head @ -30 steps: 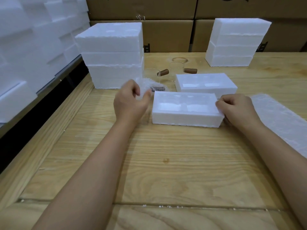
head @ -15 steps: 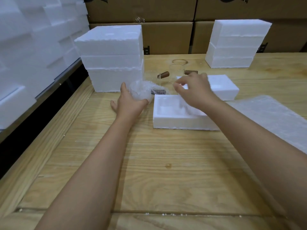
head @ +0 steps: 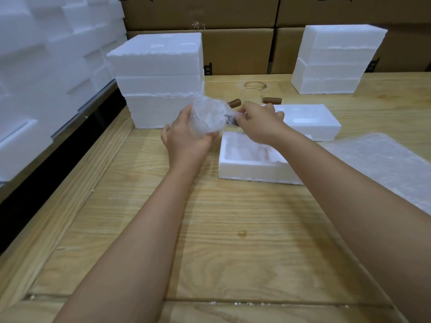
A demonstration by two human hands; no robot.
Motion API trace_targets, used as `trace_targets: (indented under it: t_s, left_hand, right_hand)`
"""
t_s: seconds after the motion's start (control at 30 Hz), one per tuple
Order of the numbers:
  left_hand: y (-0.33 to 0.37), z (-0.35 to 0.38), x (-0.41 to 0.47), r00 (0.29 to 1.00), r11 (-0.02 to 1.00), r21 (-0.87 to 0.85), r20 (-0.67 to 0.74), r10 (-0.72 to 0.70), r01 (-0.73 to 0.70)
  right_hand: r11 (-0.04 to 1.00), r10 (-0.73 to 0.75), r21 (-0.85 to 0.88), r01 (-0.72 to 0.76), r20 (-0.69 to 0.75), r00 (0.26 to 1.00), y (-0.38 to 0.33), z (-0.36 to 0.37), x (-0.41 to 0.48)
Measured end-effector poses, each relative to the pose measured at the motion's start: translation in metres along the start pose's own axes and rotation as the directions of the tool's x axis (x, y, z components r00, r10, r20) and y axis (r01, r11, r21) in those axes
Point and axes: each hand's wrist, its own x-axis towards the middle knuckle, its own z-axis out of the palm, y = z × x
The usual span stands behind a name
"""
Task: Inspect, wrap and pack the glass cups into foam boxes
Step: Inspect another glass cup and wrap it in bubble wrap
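Glass cup in clear bubble wrap (head: 207,117) is held up over the light wooden table (head: 210,229), just left of the open white foam box (head: 254,176). That box sits close by with its hollow facing up, I think so the cup can go right in. The part of the hollow I can see has nothing in it, and the right arm hides the rest. The left hand (head: 186,141) has its grip curled round the cup to keep it steady. The right hand (head: 258,124) has its grip pinching the wrap by the cup's dark handle, maybe to tuck it tight. Behind the open box lies a flat white foam block (head: 310,122), likely its lid. A sheet of bubble wrap (head: 384,164) lies to the right, ready for more cups. Farther back a bare glass cup with a brown handle (head: 253,95) waits. Two stacks of white foam boxes (head: 158,78) stand behind, then brown cardboard boxes (head: 233,50).
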Motion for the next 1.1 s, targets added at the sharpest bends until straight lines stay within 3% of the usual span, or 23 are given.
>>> trace_targets:
  t_s: [0.1,0.23,0.4,0.77,0.9,1.1]
  left_hand:
    - [0.001,-0.001,-0.001,0.995,0.992,-0.099,-0.064,0.07,-0.076]
    - [0.003,0.001,-0.003,0.975,0.969,-0.126,-0.101,0.199,-0.211]
    - [0.006,0.007,-0.007,0.975,0.966,-0.138,0.001,0.221,-0.219]
    - [0.01,0.01,-0.008,0.949,0.938,-0.198,0.08,0.306,-0.286]
    - [0.011,0.013,-0.008,0.94,0.941,-0.184,0.143,0.311,-0.284]
    - [0.022,0.003,-0.004,0.93,0.933,-0.321,0.266,0.255,-0.164]
  right_hand:
    - [0.99,-0.07,0.112,0.082,-0.104,0.992,-0.001,-0.008,-0.007]
    - [0.887,-0.108,0.425,0.179,-0.186,0.977,0.007,-0.022,-0.023]
    - [0.771,-0.119,0.596,0.226,-0.214,0.97,0.025,-0.028,-0.042]
    - [0.742,-0.149,0.607,0.284,-0.265,0.953,0.043,-0.027,-0.048]
    - [0.728,-0.074,0.631,0.268,-0.317,0.946,0.044,-0.027,-0.046]
    - [0.683,0.041,0.706,0.189,-0.296,0.954,0.042,-0.033,-0.046]
